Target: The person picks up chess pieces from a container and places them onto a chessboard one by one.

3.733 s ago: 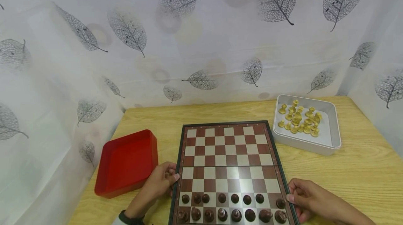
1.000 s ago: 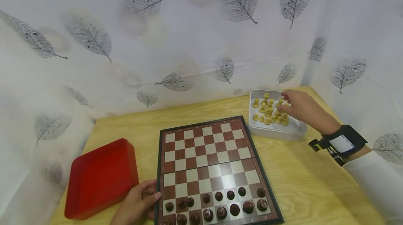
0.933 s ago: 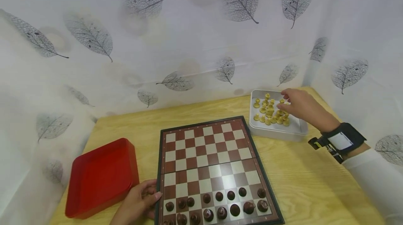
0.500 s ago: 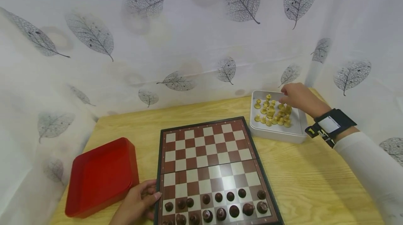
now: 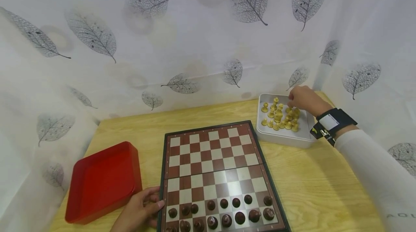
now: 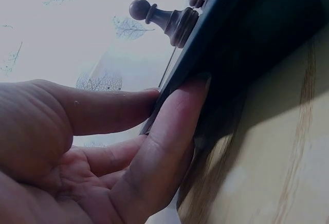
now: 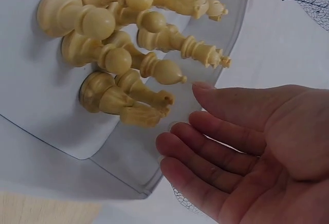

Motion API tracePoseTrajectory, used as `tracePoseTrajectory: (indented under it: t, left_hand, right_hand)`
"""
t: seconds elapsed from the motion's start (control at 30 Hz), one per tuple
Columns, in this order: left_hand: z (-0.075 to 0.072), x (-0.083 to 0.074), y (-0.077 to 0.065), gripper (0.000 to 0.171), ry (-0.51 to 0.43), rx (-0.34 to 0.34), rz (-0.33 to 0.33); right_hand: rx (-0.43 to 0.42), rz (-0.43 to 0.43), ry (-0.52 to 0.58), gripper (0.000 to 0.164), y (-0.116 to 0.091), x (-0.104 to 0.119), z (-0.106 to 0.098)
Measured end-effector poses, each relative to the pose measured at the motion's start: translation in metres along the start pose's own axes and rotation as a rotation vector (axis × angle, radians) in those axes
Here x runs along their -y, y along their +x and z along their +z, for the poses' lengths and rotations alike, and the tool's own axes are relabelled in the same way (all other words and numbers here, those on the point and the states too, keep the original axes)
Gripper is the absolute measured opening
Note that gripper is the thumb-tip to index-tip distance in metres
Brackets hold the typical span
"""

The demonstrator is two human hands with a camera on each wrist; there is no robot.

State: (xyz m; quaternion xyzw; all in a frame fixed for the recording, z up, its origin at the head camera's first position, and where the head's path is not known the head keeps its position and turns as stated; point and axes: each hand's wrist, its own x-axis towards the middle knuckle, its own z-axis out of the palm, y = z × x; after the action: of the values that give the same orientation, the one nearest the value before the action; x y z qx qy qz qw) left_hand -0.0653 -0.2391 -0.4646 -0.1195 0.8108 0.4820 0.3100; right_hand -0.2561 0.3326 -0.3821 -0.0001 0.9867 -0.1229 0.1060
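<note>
My left hand grips the left edge of the chessboard between thumb and fingers. In the left wrist view a dark brown pawn stands near that edge. Dark brown chess pieces fill two rows at the board's near side. My right hand hovers over the back right of a white box of pale yellow chess pieces. In the right wrist view its fingers are loosely bent and hold nothing. The thumb is closest to the tip of a pale bishop.
A red tray stands to the left of the board on the wooden table. A leaf-patterned cloth hangs behind and at the sides. The white box sits close to the board's far right corner.
My right hand has left the board's right edge and moved to above the white box. Lately it has shifted slightly within that spot. The left hand stays on the board; the view has turned right.
</note>
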Motion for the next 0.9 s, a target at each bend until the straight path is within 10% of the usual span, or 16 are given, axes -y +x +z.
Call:
tracePoseTrajectory:
  t: [0.9]
  left_hand:
    - [-0.005,0.000,-0.004,0.071,-0.010,0.027,0.019]
  right_hand:
    - [0.051,0.020,0.037,0.027,0.012,-0.006,0.019]
